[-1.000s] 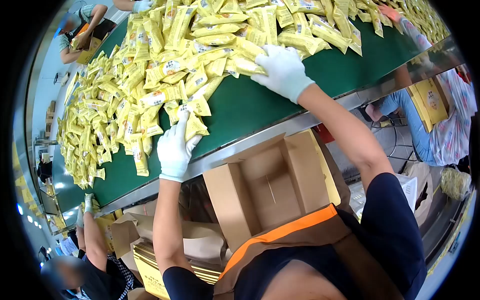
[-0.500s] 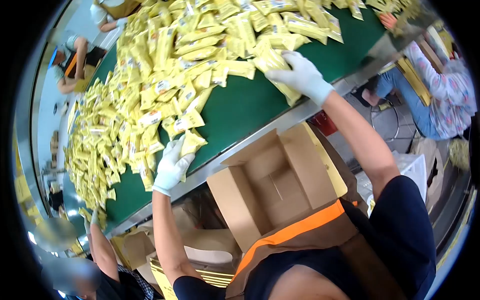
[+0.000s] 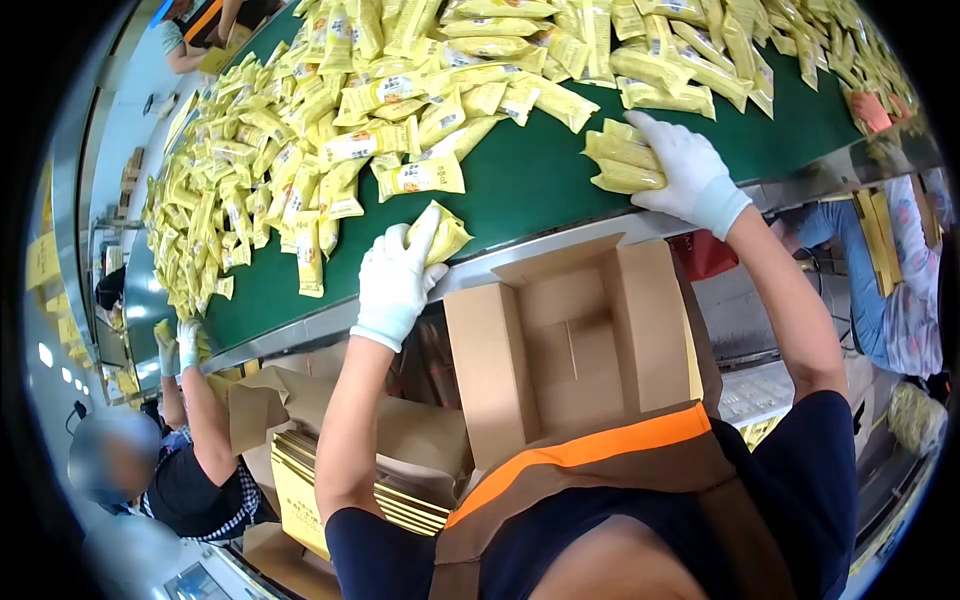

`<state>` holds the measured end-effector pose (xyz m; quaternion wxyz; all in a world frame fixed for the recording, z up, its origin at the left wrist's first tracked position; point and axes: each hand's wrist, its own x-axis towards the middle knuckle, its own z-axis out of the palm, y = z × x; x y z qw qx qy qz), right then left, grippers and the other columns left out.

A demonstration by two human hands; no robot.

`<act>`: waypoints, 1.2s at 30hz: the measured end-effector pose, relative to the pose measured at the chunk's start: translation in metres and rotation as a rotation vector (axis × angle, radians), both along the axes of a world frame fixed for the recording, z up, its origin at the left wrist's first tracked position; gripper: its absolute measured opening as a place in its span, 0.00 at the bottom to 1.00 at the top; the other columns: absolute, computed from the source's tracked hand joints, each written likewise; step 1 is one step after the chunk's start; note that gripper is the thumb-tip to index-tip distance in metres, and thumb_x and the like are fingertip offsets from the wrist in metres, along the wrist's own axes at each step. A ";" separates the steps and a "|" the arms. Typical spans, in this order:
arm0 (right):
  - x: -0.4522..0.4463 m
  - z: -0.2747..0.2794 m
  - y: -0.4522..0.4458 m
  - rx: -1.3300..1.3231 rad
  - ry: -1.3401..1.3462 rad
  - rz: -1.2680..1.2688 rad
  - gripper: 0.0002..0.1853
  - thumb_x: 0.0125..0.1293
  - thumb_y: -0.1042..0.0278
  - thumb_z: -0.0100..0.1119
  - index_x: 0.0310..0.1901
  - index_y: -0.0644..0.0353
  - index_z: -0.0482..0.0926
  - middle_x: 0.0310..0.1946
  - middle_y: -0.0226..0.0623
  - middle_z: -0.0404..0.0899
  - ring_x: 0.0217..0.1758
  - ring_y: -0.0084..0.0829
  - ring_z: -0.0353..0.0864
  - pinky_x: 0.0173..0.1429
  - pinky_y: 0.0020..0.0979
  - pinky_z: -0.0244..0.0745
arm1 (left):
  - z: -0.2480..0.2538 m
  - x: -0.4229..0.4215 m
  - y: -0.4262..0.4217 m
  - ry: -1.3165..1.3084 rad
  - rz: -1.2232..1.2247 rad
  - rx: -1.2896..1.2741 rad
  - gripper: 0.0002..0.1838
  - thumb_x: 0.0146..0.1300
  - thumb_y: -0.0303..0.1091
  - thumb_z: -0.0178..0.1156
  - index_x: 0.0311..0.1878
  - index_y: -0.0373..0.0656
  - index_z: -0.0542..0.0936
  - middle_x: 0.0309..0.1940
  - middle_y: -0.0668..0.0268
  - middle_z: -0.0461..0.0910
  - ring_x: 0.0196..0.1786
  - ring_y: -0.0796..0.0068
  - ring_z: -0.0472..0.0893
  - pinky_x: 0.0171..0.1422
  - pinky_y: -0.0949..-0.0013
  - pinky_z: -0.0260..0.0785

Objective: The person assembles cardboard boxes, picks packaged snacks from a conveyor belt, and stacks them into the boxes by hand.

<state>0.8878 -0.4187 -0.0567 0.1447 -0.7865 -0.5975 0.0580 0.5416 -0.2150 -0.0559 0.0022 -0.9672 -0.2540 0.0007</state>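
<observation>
Yellow wrapped packets (image 3: 390, 95) lie heaped across the green belt (image 3: 510, 190). My left hand (image 3: 395, 275), in a white glove, is closed on a yellow packet (image 3: 443, 236) at the belt's near edge. My gloved right hand (image 3: 690, 175) grips several stacked yellow packets (image 3: 625, 158) from their right side, over the belt. Below the belt, between my arms, stands an open cardboard box (image 3: 570, 350) with its flaps spread. No packet shows inside it.
A metal rail (image 3: 480, 268) edges the belt. Flat yellow cartons (image 3: 300, 490) and brown paper (image 3: 410, 430) lie at lower left. A white crate (image 3: 755, 395) stands right of the box. Co-workers are at lower left, upper left and far right.
My right hand has gathered packets into a neat stack and moved up and right in view. My left hand still has its packet, now farther right in view.
</observation>
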 end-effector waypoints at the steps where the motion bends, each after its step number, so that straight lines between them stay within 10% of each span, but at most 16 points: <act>1: 0.000 0.004 -0.001 -0.064 0.046 -0.060 0.40 0.46 0.49 0.73 0.62 0.53 0.71 0.53 0.44 0.77 0.57 0.45 0.76 0.60 0.43 0.71 | -0.002 -0.001 -0.001 -0.015 0.021 -0.031 0.45 0.51 0.45 0.72 0.74 0.54 0.66 0.48 0.57 0.76 0.51 0.54 0.76 0.56 0.54 0.71; 5: 0.003 0.022 0.007 -0.317 0.070 -0.158 0.45 0.44 0.46 0.73 0.63 0.59 0.70 0.53 0.47 0.77 0.58 0.47 0.76 0.63 0.40 0.70 | 0.013 0.003 0.036 -0.224 0.098 -0.502 0.50 0.41 0.55 0.76 0.68 0.41 0.71 0.46 0.55 0.76 0.52 0.51 0.76 0.57 0.59 0.71; 8: 0.010 0.038 0.012 -0.267 0.260 -0.062 0.42 0.43 0.40 0.72 0.57 0.61 0.75 0.51 0.50 0.80 0.56 0.48 0.79 0.62 0.37 0.73 | 0.035 0.019 0.069 -0.152 -0.139 -0.073 0.48 0.42 0.64 0.73 0.64 0.42 0.76 0.48 0.54 0.77 0.55 0.52 0.75 0.62 0.55 0.67; 15: 0.093 0.051 0.072 -0.212 0.634 -0.184 0.55 0.51 0.34 0.68 0.67 0.77 0.64 0.56 0.55 0.79 0.60 0.46 0.78 0.69 0.38 0.69 | 0.014 0.043 0.070 -0.067 -0.148 -0.254 0.45 0.40 0.63 0.73 0.61 0.46 0.79 0.42 0.56 0.77 0.50 0.52 0.74 0.57 0.57 0.69; 22: 0.072 0.043 0.054 -0.358 0.345 -0.209 0.54 0.47 0.31 0.67 0.66 0.71 0.69 0.68 0.61 0.66 0.70 0.51 0.68 0.72 0.39 0.63 | 0.005 0.037 0.042 -0.226 -0.085 -0.165 0.43 0.42 0.51 0.76 0.66 0.54 0.76 0.55 0.60 0.75 0.57 0.56 0.73 0.60 0.59 0.71; 26: 0.041 0.029 0.031 -0.196 -0.296 0.010 0.45 0.40 0.41 0.71 0.58 0.64 0.75 0.67 0.55 0.66 0.69 0.53 0.65 0.71 0.44 0.61 | 0.007 0.042 0.053 -0.044 -0.152 -0.153 0.49 0.46 0.64 0.70 0.73 0.60 0.68 0.55 0.53 0.75 0.57 0.49 0.74 0.63 0.56 0.67; 36: 0.028 0.028 0.012 -0.346 -0.069 0.032 0.42 0.39 0.41 0.71 0.56 0.57 0.75 0.70 0.55 0.62 0.69 0.54 0.67 0.73 0.43 0.63 | 0.025 0.045 0.035 0.077 -0.051 -0.108 0.60 0.44 0.71 0.67 0.78 0.53 0.58 0.45 0.54 0.76 0.51 0.49 0.77 0.61 0.51 0.66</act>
